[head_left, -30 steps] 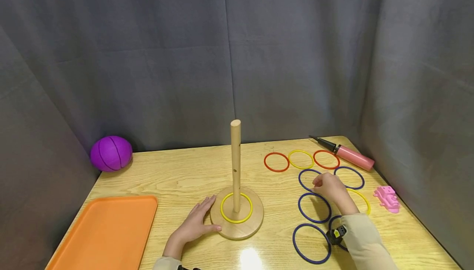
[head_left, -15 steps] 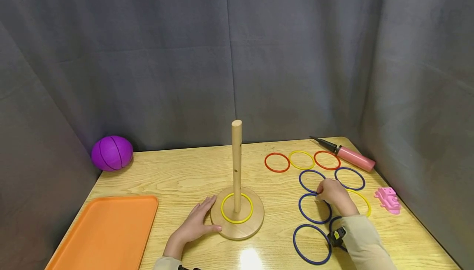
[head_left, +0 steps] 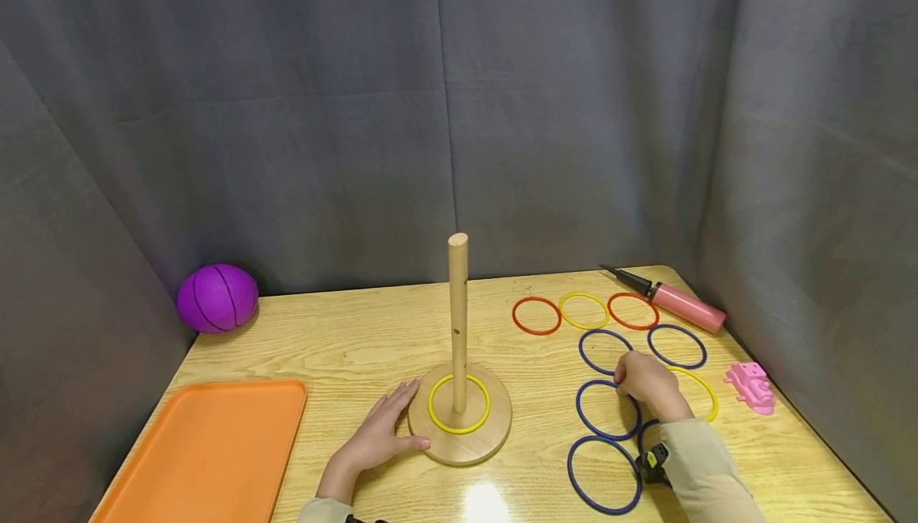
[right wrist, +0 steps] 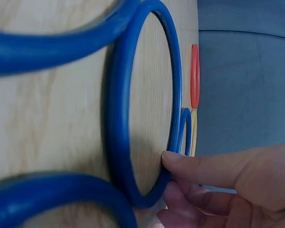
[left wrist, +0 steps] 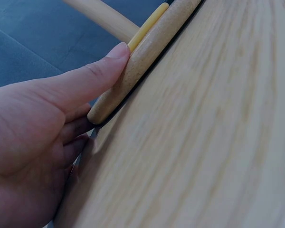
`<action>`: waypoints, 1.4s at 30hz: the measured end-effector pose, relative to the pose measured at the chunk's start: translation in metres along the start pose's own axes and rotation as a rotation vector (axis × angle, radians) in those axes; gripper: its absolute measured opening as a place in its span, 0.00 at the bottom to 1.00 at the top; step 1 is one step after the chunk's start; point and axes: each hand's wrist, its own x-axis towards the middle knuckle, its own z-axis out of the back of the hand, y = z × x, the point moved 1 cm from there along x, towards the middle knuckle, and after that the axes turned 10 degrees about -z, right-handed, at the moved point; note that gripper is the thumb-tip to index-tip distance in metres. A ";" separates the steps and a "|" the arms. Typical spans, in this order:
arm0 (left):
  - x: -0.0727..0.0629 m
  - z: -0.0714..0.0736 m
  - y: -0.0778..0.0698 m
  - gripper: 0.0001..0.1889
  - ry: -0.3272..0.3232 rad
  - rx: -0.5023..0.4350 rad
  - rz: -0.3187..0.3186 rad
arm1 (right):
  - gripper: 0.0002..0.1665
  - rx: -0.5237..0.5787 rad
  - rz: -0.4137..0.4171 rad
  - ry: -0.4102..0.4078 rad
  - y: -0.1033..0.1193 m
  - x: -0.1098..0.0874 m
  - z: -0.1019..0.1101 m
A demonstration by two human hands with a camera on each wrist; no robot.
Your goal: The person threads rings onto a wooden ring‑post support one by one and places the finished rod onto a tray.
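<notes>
Right hand (head_left: 649,386) pinching the blue ring (right wrist: 118,109) by its far edge, on the table (head_left: 358,340) beside another blue ring (right wrist: 52,53); I'd guess light, stiff, smooth, best gripped there. My left hand (head_left: 376,435) lies spread against the wooden base (head_left: 473,449).

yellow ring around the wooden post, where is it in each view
Head: the yellow ring lies below the picture's centre, around the foot of the wooden post.
Left wrist: near the top edge, seen edge-on beside the tip of the left thumb.
Right wrist: not in it.
Shared landmark: the round wooden base, in the head and left wrist views.
</notes>
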 end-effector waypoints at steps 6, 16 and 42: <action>0.000 0.000 0.000 0.52 0.004 0.002 0.000 | 0.07 0.002 -0.014 -0.015 0.000 0.000 -0.001; -0.001 0.000 -0.001 0.52 0.006 0.007 0.006 | 0.04 0.079 0.063 -0.109 0.007 -0.005 -0.001; -0.001 0.000 0.001 0.52 0.011 0.001 0.006 | 0.12 0.651 0.045 -0.123 0.037 -0.008 0.010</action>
